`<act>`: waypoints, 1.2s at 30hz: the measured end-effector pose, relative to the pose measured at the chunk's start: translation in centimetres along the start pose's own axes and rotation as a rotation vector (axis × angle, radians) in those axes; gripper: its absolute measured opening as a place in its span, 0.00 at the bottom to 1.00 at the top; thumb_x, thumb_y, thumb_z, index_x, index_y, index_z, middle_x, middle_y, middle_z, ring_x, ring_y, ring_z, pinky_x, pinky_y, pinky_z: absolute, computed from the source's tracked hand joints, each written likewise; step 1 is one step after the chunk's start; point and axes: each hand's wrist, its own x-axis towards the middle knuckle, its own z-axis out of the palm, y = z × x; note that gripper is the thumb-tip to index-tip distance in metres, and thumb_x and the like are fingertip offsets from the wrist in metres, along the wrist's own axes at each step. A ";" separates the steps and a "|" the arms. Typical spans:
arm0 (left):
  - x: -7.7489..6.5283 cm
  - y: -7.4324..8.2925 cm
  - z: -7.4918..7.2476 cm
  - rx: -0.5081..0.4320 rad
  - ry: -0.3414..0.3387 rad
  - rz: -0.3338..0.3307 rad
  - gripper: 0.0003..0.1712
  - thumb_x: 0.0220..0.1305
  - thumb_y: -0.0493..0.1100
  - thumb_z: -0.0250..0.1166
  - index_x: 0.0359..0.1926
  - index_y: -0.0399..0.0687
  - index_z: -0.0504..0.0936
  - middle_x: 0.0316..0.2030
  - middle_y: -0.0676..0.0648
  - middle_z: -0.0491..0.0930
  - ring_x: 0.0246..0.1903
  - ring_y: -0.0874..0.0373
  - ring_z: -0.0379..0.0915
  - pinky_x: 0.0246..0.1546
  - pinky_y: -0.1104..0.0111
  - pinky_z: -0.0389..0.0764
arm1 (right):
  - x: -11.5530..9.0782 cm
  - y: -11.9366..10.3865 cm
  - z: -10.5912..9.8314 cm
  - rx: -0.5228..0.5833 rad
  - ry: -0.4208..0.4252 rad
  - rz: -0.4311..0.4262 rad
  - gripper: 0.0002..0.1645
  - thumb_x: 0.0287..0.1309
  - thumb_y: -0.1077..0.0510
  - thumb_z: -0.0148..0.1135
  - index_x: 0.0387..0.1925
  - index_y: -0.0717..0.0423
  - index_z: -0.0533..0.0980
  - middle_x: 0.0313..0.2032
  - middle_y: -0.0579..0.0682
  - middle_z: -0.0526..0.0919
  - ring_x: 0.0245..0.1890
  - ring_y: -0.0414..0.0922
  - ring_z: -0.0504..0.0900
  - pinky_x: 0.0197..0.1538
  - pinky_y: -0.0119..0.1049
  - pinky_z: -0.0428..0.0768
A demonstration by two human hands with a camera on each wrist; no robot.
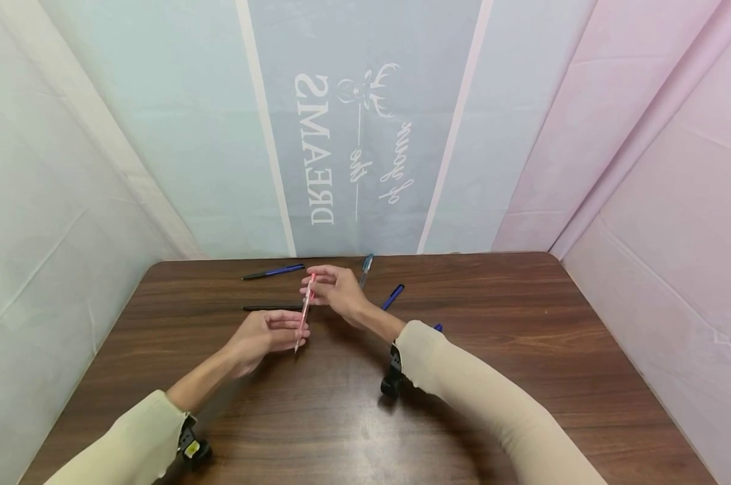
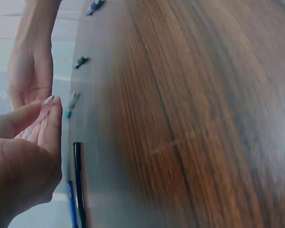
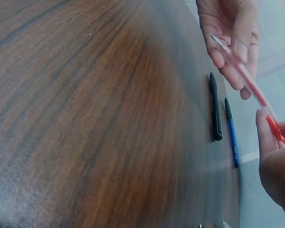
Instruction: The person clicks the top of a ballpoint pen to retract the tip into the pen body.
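Observation:
Both hands hold one clear-barrelled red pen (image 3: 249, 83) above the table, its metal tip pointing down toward the person. My left hand (image 1: 262, 339) pinches the barrel near the tip between thumb and fingers. At the red end, my right hand (image 1: 341, 294) grips the pen with thumb and fingertips. In the left wrist view the pen's tip pokes out past the left fingertips (image 2: 56, 107). Just beyond the left hand lies a black pen (image 1: 272, 308), partly covered by the hands in the head view.
Farther back on the brown wooden table (image 1: 353, 417) lies a blue pen with a dark end (image 1: 274, 272). A clear pen with a teal cap (image 1: 366, 266) lies by the back edge. Right of the hands is a blue pen (image 1: 393, 296); another blue tip (image 1: 438, 328) peeks past the right sleeve.

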 end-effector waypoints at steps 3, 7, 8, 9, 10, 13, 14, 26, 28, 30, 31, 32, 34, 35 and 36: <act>0.2 0.0 0.3 -0.039 0.013 -0.016 0.28 0.73 0.26 0.64 0.68 0.16 0.67 0.58 0.24 0.81 0.54 0.47 0.86 0.58 0.58 0.85 | 0.1 -0.1 0.0 0.002 0.003 0.008 0.29 0.70 0.77 0.59 0.70 0.76 0.68 0.62 0.78 0.77 0.61 0.68 0.82 0.54 0.42 0.89; 0.4 0.0 0.7 -0.078 0.021 -0.026 0.28 0.73 0.25 0.63 0.69 0.16 0.67 0.58 0.24 0.81 0.53 0.49 0.87 0.58 0.58 0.86 | 0.0 -0.3 -0.1 -0.002 -0.006 0.009 0.31 0.68 0.78 0.60 0.70 0.75 0.68 0.62 0.78 0.76 0.62 0.69 0.81 0.54 0.43 0.89; 0.5 0.0 0.8 -0.087 0.023 -0.028 0.28 0.73 0.25 0.63 0.69 0.16 0.66 0.58 0.24 0.81 0.53 0.49 0.87 0.57 0.59 0.86 | 0.0 -0.4 -0.1 0.001 -0.009 0.010 0.31 0.68 0.78 0.60 0.70 0.74 0.68 0.63 0.78 0.76 0.62 0.69 0.81 0.54 0.43 0.89; 0.5 0.0 0.9 -0.093 0.020 -0.028 0.29 0.73 0.26 0.63 0.69 0.16 0.66 0.58 0.24 0.81 0.53 0.49 0.87 0.57 0.59 0.86 | -0.1 -0.4 -0.1 0.002 -0.012 0.011 0.31 0.68 0.78 0.60 0.70 0.74 0.69 0.63 0.78 0.76 0.62 0.70 0.80 0.54 0.43 0.89; 0.6 0.0 1.0 -0.099 0.017 -0.030 0.29 0.73 0.26 0.63 0.70 0.16 0.66 0.58 0.25 0.81 0.53 0.50 0.87 0.57 0.59 0.86 | -0.1 -0.4 -0.2 0.002 -0.016 0.011 0.31 0.68 0.78 0.60 0.70 0.73 0.69 0.63 0.78 0.75 0.62 0.70 0.80 0.55 0.43 0.89; 0.7 0.0 1.2 -0.128 0.005 -0.035 0.30 0.74 0.26 0.62 0.70 0.16 0.64 0.56 0.27 0.83 0.52 0.50 0.87 0.57 0.59 0.86 | -0.1 -0.4 -0.3 0.013 -0.029 0.021 0.30 0.68 0.78 0.60 0.70 0.73 0.69 0.63 0.79 0.75 0.63 0.72 0.79 0.55 0.44 0.89; 0.7 0.0 1.2 -0.137 -0.002 -0.036 0.30 0.74 0.26 0.62 0.70 0.16 0.64 0.56 0.28 0.84 0.52 0.51 0.87 0.58 0.60 0.86 | -0.1 -0.5 -0.3 0.016 -0.032 0.026 0.30 0.68 0.78 0.60 0.70 0.73 0.69 0.63 0.79 0.75 0.63 0.72 0.78 0.55 0.44 0.89; 0.7 0.3 1.1 -0.157 -0.034 -0.053 0.30 0.75 0.28 0.61 0.71 0.15 0.62 0.51 0.36 0.88 0.50 0.53 0.88 0.56 0.61 0.87 | -0.2 -0.9 -0.7 -0.007 -0.071 0.084 0.34 0.67 0.76 0.63 0.73 0.72 0.67 0.64 0.77 0.76 0.57 0.62 0.86 0.55 0.43 0.89; 0.8 0.3 1.1 -0.158 -0.035 -0.054 0.30 0.75 0.28 0.61 0.71 0.15 0.62 0.51 0.36 0.88 0.50 0.53 0.88 0.56 0.61 0.87 | -0.2 -1.0 -0.7 -0.011 -0.079 0.090 0.35 0.68 0.76 0.63 0.74 0.72 0.66 0.64 0.77 0.75 0.55 0.59 0.88 0.55 0.44 0.88; 0.8 0.2 1.1 -0.162 -0.035 -0.054 0.30 0.75 0.28 0.61 0.71 0.15 0.62 0.50 0.36 0.88 0.49 0.53 0.88 0.56 0.61 0.87 | -0.2 -1.0 -0.7 -0.011 -0.083 0.098 0.36 0.68 0.76 0.63 0.74 0.72 0.65 0.65 0.77 0.75 0.55 0.58 0.88 0.56 0.44 0.88; 0.8 0.2 1.1 -0.161 -0.035 -0.054 0.30 0.75 0.27 0.61 0.71 0.15 0.63 0.50 0.36 0.88 0.49 0.53 0.88 0.56 0.61 0.87 | -0.2 -1.0 -0.7 -0.008 -0.083 0.102 0.36 0.67 0.77 0.63 0.74 0.72 0.65 0.65 0.77 0.75 0.54 0.57 0.89 0.56 0.44 0.88; 0.8 0.2 1.1 -0.162 -0.034 -0.056 0.30 0.75 0.27 0.61 0.70 0.15 0.63 0.50 0.36 0.89 0.49 0.54 0.88 0.56 0.61 0.87 | -0.2 -1.0 -0.7 -0.006 -0.083 0.105 0.36 0.68 0.76 0.63 0.74 0.72 0.65 0.65 0.77 0.75 0.54 0.57 0.89 0.56 0.44 0.88; 0.8 0.2 1.1 -0.162 -0.033 -0.056 0.29 0.75 0.27 0.61 0.70 0.15 0.63 0.49 0.37 0.89 0.49 0.54 0.88 0.56 0.61 0.87 | -0.2 -1.0 -0.7 -0.009 -0.081 0.109 0.35 0.68 0.76 0.63 0.74 0.72 0.65 0.64 0.76 0.75 0.55 0.57 0.89 0.56 0.44 0.88; 0.8 0.2 1.1 -0.161 -0.032 -0.056 0.29 0.75 0.27 0.61 0.70 0.15 0.64 0.50 0.37 0.89 0.49 0.54 0.88 0.56 0.61 0.87 | -0.3 -1.0 -0.7 -0.009 -0.079 0.109 0.35 0.68 0.76 0.62 0.74 0.72 0.66 0.64 0.76 0.75 0.55 0.57 0.88 0.56 0.44 0.88; 0.8 0.3 1.1 -0.161 -0.031 -0.056 0.29 0.75 0.27 0.61 0.70 0.15 0.64 0.49 0.37 0.89 0.49 0.54 0.88 0.56 0.61 0.87 | -0.3 -1.0 -0.6 -0.009 -0.077 0.108 0.34 0.69 0.76 0.62 0.74 0.72 0.66 0.64 0.76 0.76 0.55 0.57 0.88 0.56 0.43 0.88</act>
